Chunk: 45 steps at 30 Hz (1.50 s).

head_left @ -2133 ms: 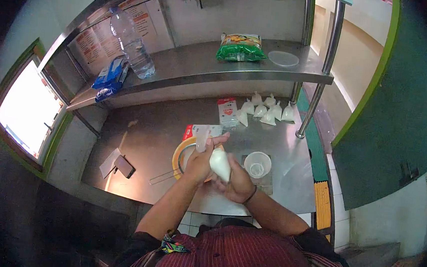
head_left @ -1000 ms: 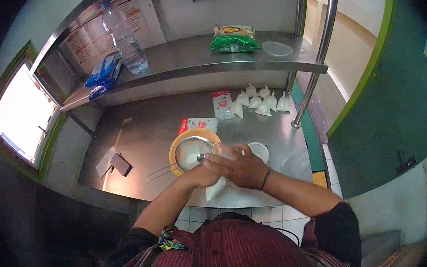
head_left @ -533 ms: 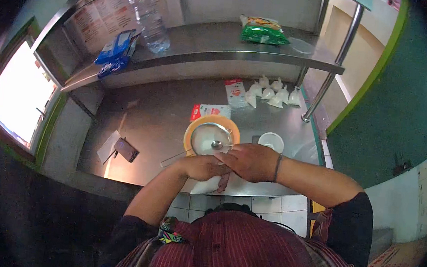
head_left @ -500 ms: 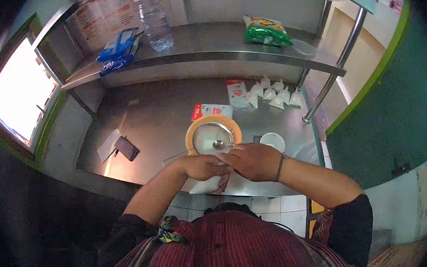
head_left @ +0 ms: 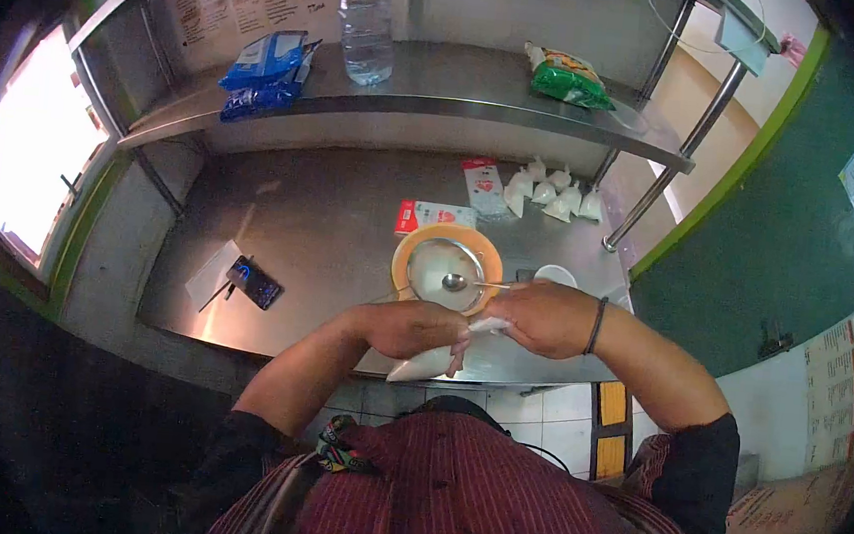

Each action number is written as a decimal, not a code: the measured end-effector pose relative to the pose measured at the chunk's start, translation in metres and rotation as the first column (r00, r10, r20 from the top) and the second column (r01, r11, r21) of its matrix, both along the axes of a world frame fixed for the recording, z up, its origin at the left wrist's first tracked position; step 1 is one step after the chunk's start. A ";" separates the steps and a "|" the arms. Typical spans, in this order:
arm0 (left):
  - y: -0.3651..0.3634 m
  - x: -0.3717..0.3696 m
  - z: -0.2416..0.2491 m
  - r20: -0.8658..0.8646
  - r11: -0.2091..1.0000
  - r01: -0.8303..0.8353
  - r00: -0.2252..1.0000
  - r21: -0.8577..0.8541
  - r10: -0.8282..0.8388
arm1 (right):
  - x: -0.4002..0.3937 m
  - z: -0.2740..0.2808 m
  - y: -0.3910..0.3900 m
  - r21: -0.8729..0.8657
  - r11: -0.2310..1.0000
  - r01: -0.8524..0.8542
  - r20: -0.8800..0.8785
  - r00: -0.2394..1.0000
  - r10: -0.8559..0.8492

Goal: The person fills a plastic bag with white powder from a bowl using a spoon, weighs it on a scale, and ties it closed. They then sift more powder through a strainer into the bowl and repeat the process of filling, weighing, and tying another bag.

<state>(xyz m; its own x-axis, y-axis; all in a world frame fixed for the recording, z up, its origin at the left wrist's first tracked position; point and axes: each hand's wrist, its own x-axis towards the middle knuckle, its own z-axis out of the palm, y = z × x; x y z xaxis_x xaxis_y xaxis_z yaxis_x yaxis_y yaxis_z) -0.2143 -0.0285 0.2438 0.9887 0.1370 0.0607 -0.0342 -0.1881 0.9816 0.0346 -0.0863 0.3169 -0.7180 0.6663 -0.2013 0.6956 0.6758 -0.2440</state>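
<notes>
My left hand (head_left: pixel 414 330) is closed around the neck of a small clear bag of white powder (head_left: pixel 421 365), whose full end hangs toward the table's front edge. My right hand (head_left: pixel 546 319) pinches the twisted top of the same bag, to the right of my left hand. Just beyond my hands stands an orange bowl (head_left: pixel 402 255) with a metal sieve (head_left: pixel 433 257) over it. A metal spoon (head_left: pixel 454 281) lies in the sieve, its handle pointing right. A white tub (head_left: pixel 557 275) is partly hidden behind my right hand.
Several tied powder bags (head_left: pixel 553 192) and two red-and-white boxes (head_left: pixel 437 218) lie behind the bowl. A phone (head_left: pixel 255 283) is at the left. The upper shelf (head_left: pixel 439 112) holds a water bottle (head_left: pixel 367 36), blue packets (head_left: pixel 266 74) and a green packet (head_left: pixel 568 77).
My right hand has moved right, away from my left, and a stretch of twisted bag now shows between them. The camera view has shifted a little.
</notes>
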 end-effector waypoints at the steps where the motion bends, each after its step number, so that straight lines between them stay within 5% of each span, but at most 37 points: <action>1: 0.001 -0.001 0.000 0.029 0.991 -0.021 0.999 0.131 0.017 | -0.009 0.008 -0.007 0.002 1.000 -0.001 0.008 1.000 0.001; 3: 0.004 -0.005 0.007 -0.010 0.975 -0.065 0.998 0.213 0.069 | -0.035 0.023 -0.030 0.586 0.807 0.065 -0.139 0.990 0.022; 6: 0.005 -0.004 0.009 -0.043 0.963 -0.088 0.994 0.254 0.102 | -0.067 0.017 -0.049 0.663 0.743 0.090 -0.083 0.995 -0.047; 13: 0.009 -0.015 0.002 0.147 0.999 0.010 0.989 -0.041 -0.004 | -0.070 0.018 -0.045 0.509 0.856 0.085 0.085 0.985 -0.149; 17: -0.004 -0.018 0.011 0.091 0.960 0.011 0.996 -0.280 0.015 | -0.073 0.038 -0.038 0.361 0.930 0.071 0.185 0.972 -0.146; 20: -0.006 -0.021 0.015 0.086 0.981 0.053 0.996 -0.188 -0.037 | -0.083 0.053 -0.039 0.182 0.981 0.070 0.352 0.927 -0.131; 22: -0.009 -0.024 0.022 -0.073 0.992 0.031 0.997 0.122 -0.023 | -0.085 0.059 -0.043 0.101 0.994 0.044 0.347 0.935 -0.077; 29: -0.017 -0.030 0.039 -0.012 0.947 0.125 0.992 0.297 -0.127 | -0.075 0.072 -0.050 -0.009 1.000 -0.012 0.307 0.952 0.014; 31: -0.014 -0.025 0.042 0.144 0.915 0.081 0.978 0.394 -0.149 | -0.071 0.066 -0.048 -0.014 0.998 -0.056 0.179 0.982 0.057; 34: -0.015 -0.022 0.054 0.287 0.799 -0.132 0.956 0.586 -0.054 | -0.071 0.075 -0.048 -0.008 1.000 0.024 0.267 0.964 -0.021; 38: -0.007 -0.028 0.061 0.346 0.712 -0.291 0.936 0.639 0.071 | -0.061 0.071 -0.044 0.056 0.990 0.130 0.261 0.955 -0.140; 40: -0.008 -0.034 0.074 0.161 0.748 -0.218 0.976 0.627 0.150 | -0.056 0.063 -0.041 0.108 0.991 0.074 -0.027 0.997 -0.071; 44: -0.037 -0.040 0.092 0.086 0.827 -0.285 0.956 0.486 0.279 | -0.042 0.070 -0.039 -0.006 0.999 0.039 -0.180 0.983 -0.040; 45: -0.050 -0.036 0.099 0.116 0.900 -0.356 0.934 0.252 0.337 | -0.033 0.064 -0.035 -0.178 0.984 -0.012 -0.396 0.916 -0.060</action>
<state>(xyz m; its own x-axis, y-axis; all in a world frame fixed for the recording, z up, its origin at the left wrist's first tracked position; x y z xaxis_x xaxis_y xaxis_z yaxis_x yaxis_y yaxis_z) -0.2499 -0.0789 0.3433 0.8738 0.4398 0.2073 0.0164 -0.4527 0.8915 0.0020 -0.1218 0.3811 -0.7466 0.6651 -0.0159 0.5317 0.5821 -0.6152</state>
